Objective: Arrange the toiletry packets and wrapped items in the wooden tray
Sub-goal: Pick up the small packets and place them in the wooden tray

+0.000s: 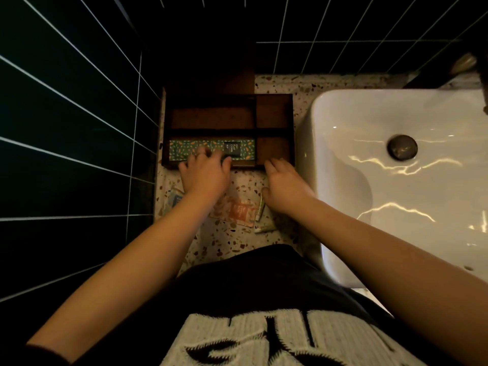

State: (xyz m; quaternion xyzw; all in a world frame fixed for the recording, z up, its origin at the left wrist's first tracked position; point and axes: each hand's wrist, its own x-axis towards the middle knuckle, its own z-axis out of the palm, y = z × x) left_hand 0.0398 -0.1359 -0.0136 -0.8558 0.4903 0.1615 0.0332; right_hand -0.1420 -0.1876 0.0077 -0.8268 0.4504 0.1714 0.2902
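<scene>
A dark wooden tray (274, 97) with several compartments stands on the speckled counter against the tiled wall. A long teal patterned comb packet (245, 147) lies in its near left compartment. My left hand (206, 173) rests on the packet's near edge, fingers spread and blurred. At the tray's near right corner, my right hand (286, 186) lies flat with its fingers apart and nothing in it. On the counter between my wrists are an orange packet (237, 211), a blue-white packet (174, 199) and small pale tubes (264, 228).
A white basin (396, 180) with a round drain (402, 147) fills the right side, close to the tray. Dark tiled walls stand at the left and behind. The speckled counter (224, 247) is narrow, and my body is against its near edge.
</scene>
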